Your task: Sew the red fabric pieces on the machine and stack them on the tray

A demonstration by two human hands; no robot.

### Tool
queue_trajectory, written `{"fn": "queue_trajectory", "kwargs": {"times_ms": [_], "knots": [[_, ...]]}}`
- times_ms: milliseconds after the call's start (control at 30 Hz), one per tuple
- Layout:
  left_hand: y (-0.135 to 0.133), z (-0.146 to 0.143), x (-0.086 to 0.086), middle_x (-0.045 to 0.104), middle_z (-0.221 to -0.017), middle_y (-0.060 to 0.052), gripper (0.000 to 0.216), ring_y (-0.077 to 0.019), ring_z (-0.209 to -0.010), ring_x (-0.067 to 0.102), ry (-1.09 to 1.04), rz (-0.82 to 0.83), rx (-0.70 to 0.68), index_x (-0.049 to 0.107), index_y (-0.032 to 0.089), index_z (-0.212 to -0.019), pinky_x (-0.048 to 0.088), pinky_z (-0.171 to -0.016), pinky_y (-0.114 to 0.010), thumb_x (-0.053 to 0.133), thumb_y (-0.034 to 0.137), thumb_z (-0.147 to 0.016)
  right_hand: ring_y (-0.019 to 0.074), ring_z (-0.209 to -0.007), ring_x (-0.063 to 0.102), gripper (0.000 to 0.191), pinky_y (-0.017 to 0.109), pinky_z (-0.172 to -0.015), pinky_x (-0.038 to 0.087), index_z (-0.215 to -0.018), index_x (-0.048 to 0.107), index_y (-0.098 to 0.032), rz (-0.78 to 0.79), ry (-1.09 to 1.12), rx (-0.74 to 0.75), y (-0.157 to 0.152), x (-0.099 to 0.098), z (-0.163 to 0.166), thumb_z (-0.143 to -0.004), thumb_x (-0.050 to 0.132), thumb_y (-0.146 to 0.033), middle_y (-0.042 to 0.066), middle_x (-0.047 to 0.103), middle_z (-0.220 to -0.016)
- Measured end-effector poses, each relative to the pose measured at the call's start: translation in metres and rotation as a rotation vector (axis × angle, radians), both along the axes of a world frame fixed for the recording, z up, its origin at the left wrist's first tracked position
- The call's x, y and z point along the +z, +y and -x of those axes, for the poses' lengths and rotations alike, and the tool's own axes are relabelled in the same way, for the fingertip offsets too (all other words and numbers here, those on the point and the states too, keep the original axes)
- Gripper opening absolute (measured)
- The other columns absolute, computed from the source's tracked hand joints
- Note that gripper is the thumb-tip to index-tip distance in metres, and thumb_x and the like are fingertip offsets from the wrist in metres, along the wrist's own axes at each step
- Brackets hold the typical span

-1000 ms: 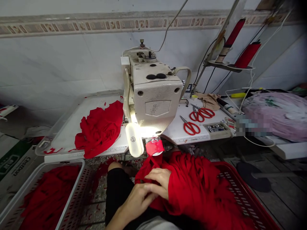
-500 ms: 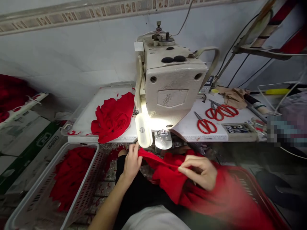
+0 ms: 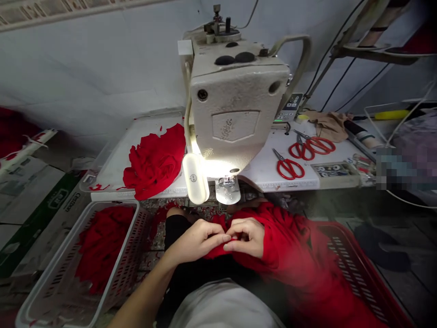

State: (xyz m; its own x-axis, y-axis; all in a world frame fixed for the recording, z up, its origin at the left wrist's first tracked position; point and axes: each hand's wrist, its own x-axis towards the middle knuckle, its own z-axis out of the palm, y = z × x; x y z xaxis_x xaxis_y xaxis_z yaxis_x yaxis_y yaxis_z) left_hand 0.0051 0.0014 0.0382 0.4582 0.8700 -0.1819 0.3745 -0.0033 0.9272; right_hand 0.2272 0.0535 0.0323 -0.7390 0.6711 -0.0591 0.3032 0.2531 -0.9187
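Over my lap, just in front of the sewing machine (image 3: 235,123), my left hand (image 3: 201,239) and my right hand (image 3: 247,237) meet with their fingertips close together. Both pinch the edge of a red fabric piece (image 3: 283,237). From there the cloth spreads to the right and drapes down over a dark red basket (image 3: 355,269). The lit presser area of the machine lies above my hands, and no fabric is under it. Part of the held edge is hidden behind my fingers.
Left on the machine table lies a heap of red fabric (image 3: 155,161). Below it stands a white basket (image 3: 131,237) holding more red cloth. Red-handled scissors (image 3: 290,168) and a small parts tray (image 3: 332,171) rest at the right. A cardboard box (image 3: 51,205) stands at far left.
My hands have come together; before, they were apart with the fabric edge stretched between them. My left hand moved right and my right hand moved left. The view tilted slightly down.
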Motion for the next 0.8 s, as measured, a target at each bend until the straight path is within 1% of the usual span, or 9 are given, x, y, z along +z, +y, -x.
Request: {"fn": "queue_trajectory", "kwargs": {"times_ms": [100,200,300,367,467,567,667,733,800], "knots": [[0.003,0.002,-0.006,0.061,-0.073,0.000,0.035,-0.0115,-0.068,0.050,-0.034,-0.044,0.109,0.069,0.013,-0.082,0.039,-0.065,-0.022,0.055,0.037,-0.103,0.0128,-0.058,0.055,0.026,0.026,-0.055,0.040,-0.073,0.080,-0.018,0.014,0.074,-0.096,0.006,-0.006,-0.008,-0.089,0.075,-0.038,0.002,0.064,-0.065],[0.001,0.003,-0.018,0.065,-0.076,-0.002,0.033,-0.0122,-0.069,0.054,-0.139,-0.038,0.287,0.071,0.013,-0.084,0.042,-0.065,-0.022,0.060,0.038,-0.100,0.0131,-0.056,0.052,0.028,0.027,-0.052,0.036,-0.073,0.081,-0.017,0.045,0.158,-0.232,0.017,-0.013,-0.016,-0.088,0.075,-0.039,0.002,0.062,-0.062],[0.000,0.002,-0.024,0.064,-0.071,-0.001,0.028,-0.0110,-0.060,0.053,-0.279,-0.027,0.449,0.075,0.014,-0.106,0.039,-0.055,-0.021,0.065,0.039,-0.098,0.0147,-0.058,0.054,0.026,0.028,-0.054,0.038,-0.076,0.081,-0.016,0.007,0.155,-0.296,0.020,-0.009,-0.017,-0.089,0.073,-0.038,0.003,0.064,-0.063],[0.001,0.004,-0.022,0.069,-0.075,-0.003,0.027,-0.0129,-0.063,0.059,-0.300,-0.116,0.456,0.077,0.016,-0.113,0.044,-0.058,-0.022,0.065,0.035,-0.098,0.0155,-0.060,0.056,0.026,0.029,-0.056,0.040,-0.078,0.081,-0.016,-0.026,0.143,-0.310,0.018,-0.001,-0.015,-0.091,0.072,-0.036,0.004,0.065,-0.065],[0.005,0.008,-0.012,0.077,-0.091,-0.008,0.021,-0.0176,-0.081,0.069,-0.191,-0.334,0.389,0.082,0.018,-0.102,0.052,-0.075,-0.026,0.063,0.027,-0.099,0.0157,-0.060,0.056,0.026,0.030,-0.056,0.040,-0.077,0.081,-0.017,-0.109,0.137,-0.343,0.015,0.012,-0.011,-0.092,0.071,-0.036,0.004,0.065,-0.066],[0.010,0.009,-0.002,0.078,-0.093,-0.008,0.022,-0.0188,-0.083,0.070,-0.108,-0.442,0.385,0.080,0.018,-0.099,0.053,-0.080,-0.028,0.059,0.025,-0.101,0.0156,-0.058,0.055,0.026,0.031,-0.056,0.040,-0.078,0.081,-0.018,-0.221,0.139,-0.374,0.015,0.023,-0.008,-0.092,0.071,-0.037,0.004,0.064,-0.066],[0.018,0.006,0.002,0.077,-0.089,-0.007,0.023,-0.0202,-0.082,0.070,-0.151,-0.329,0.465,0.077,0.016,-0.092,0.054,-0.079,-0.029,0.060,0.031,-0.099,0.0158,-0.058,0.055,0.025,0.031,-0.056,0.041,-0.078,0.080,-0.019,-0.269,0.152,-0.428,0.020,0.028,-0.004,-0.091,0.072,-0.037,0.003,0.063,-0.065],[0.024,0.003,0.003,0.075,-0.083,-0.006,0.025,-0.0201,-0.077,0.069,-0.233,-0.204,0.529,0.075,0.015,-0.090,0.054,-0.072,-0.028,0.064,0.036,-0.096,0.0159,-0.057,0.052,0.026,0.031,-0.055,0.041,-0.074,0.079,-0.019,-0.247,0.154,-0.475,0.026,0.028,-0.002,-0.089,0.073,-0.039,0.003,0.061,-0.063],[0.030,0.001,0.005,0.074,-0.079,-0.005,0.025,-0.0199,-0.074,0.068,-0.278,-0.151,0.582,0.073,0.014,-0.088,0.055,-0.069,-0.029,0.068,0.039,-0.092,0.0161,-0.057,0.051,0.029,0.031,-0.056,0.041,-0.071,0.078,-0.018,-0.182,0.162,-0.520,0.032,0.026,-0.001,-0.087,0.074,-0.042,0.002,0.060,-0.061]]}}
